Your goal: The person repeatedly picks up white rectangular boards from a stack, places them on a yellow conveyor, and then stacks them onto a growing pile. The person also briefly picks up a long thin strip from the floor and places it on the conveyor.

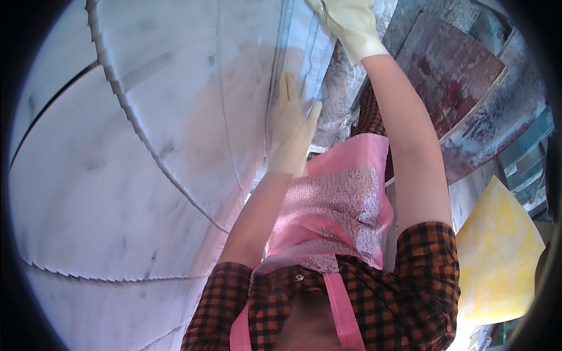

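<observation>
My left hand (288, 131), in a pale cream rubber glove, lies over a light-blue strip (298, 50) along the edge of a large white surface (164, 146) with grey smudges. Its fingers are stretched forward and the thumb stands apart. Farther up, my right hand (351, 26), gloved alike, reaches to the right side of the same strip. The top edge of the view cuts off part of its fingers, so its grip cannot be made out. Dark ridged seams (132, 120) curve across the white surface.
A pink apron (345, 187) covers my front and lap, close to the strip. To the right are a reddish-brown stained board (451, 64), a second stained panel (497, 117) and a yellow-and-white sheet-like piece (497, 257). Bluish pieces (527, 146) lie at the far right.
</observation>
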`<act>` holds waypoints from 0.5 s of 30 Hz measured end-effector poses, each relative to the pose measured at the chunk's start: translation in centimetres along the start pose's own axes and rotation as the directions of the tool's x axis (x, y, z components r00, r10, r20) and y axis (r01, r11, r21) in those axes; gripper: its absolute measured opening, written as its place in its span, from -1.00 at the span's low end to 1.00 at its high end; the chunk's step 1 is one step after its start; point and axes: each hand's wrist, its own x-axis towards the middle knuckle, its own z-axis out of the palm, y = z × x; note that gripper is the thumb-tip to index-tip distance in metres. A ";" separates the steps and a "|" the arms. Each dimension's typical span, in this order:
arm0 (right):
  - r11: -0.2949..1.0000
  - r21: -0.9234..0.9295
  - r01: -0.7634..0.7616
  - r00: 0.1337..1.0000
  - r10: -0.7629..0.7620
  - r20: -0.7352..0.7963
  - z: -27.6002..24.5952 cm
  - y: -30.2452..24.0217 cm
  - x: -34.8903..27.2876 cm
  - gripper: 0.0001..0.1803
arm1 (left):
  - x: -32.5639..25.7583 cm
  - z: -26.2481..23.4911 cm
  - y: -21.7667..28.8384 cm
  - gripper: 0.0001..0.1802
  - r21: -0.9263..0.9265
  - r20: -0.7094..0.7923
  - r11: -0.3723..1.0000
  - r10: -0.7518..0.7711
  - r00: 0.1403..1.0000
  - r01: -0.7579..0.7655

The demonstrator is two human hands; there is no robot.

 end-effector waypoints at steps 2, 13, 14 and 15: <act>1.000 0.010 0.009 1.000 -0.010 0.017 -0.4 0.0 0.0 -0.24 | 2.8 0.4 1.7 0.02 0.021 -0.035 0.995 -0.101 0.994 0.102; 1.000 0.012 0.019 1.000 -0.019 0.016 0.6 -0.9 0.3 -0.27 | 4.0 1.3 1.2 -0.14 0.142 -0.058 0.990 0.023 0.998 -0.014; 1.000 0.017 0.007 1.000 -0.007 0.016 0.6 -1.0 0.3 -0.27 | 4.0 1.2 1.2 -0.17 0.152 -0.074 0.988 0.050 0.996 -0.038; 1.000 0.025 -0.007 1.000 0.006 0.019 0.7 -1.1 0.4 -0.27 | 4.1 1.2 1.2 -0.20 0.165 -0.049 0.986 0.026 0.998 -0.018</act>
